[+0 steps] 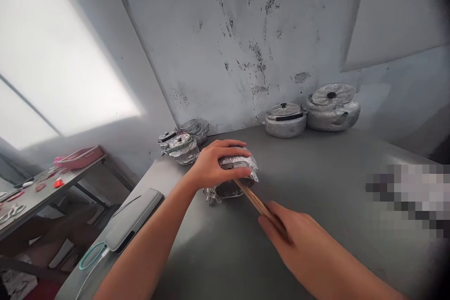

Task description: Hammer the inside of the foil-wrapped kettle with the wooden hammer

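Observation:
My left hand [218,164] is curled over a small, dented silver metal pot [228,190], which lies tipped on the table with its open mouth towards me. A small lug shows at its right rim, and a bent metal piece at its lower left. Closed in my right hand [293,232] is a wooden stick [255,199]. Its far end reaches the pot's mouth under my left hand. I cannot tell how deep the tip goes, since fingers and rim hide it.
Several small metal pots [184,150] stand by the wall at left. Two lidded pots, a smaller one [285,124] and a larger one [333,115], stand behind at right. A grey case [135,220] with a white cable lies at left. A side table holds a pink basket [82,158].

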`<state>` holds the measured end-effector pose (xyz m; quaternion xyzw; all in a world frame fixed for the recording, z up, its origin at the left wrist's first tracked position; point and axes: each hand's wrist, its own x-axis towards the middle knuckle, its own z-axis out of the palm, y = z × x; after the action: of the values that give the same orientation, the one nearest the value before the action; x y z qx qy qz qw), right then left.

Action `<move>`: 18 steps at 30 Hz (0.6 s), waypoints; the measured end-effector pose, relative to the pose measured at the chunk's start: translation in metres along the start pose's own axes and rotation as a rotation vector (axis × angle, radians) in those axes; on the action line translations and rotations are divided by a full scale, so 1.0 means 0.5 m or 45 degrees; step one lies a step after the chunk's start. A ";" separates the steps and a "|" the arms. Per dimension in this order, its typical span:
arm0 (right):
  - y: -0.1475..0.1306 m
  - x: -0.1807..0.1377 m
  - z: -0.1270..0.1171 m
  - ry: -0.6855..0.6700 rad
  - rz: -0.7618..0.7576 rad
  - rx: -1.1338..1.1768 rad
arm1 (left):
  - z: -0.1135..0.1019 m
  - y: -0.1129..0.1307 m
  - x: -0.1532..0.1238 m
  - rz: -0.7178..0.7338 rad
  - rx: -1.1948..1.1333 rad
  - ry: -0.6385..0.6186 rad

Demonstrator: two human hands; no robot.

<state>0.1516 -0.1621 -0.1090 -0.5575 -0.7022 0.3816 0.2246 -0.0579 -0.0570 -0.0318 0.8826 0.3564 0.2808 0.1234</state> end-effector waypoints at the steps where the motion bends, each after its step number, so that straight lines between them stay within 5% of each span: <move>1: 0.001 0.000 0.004 -0.007 0.049 -0.008 | 0.003 0.000 -0.001 0.005 -0.002 0.020; 18: 0.031 0.014 0.007 0.047 -0.073 0.024 | 0.002 0.002 -0.002 -0.059 0.009 0.081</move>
<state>0.1567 -0.1549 -0.1242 -0.5421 -0.7099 0.3712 0.2537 -0.0574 -0.0586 -0.0326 0.8651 0.3815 0.3046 0.1155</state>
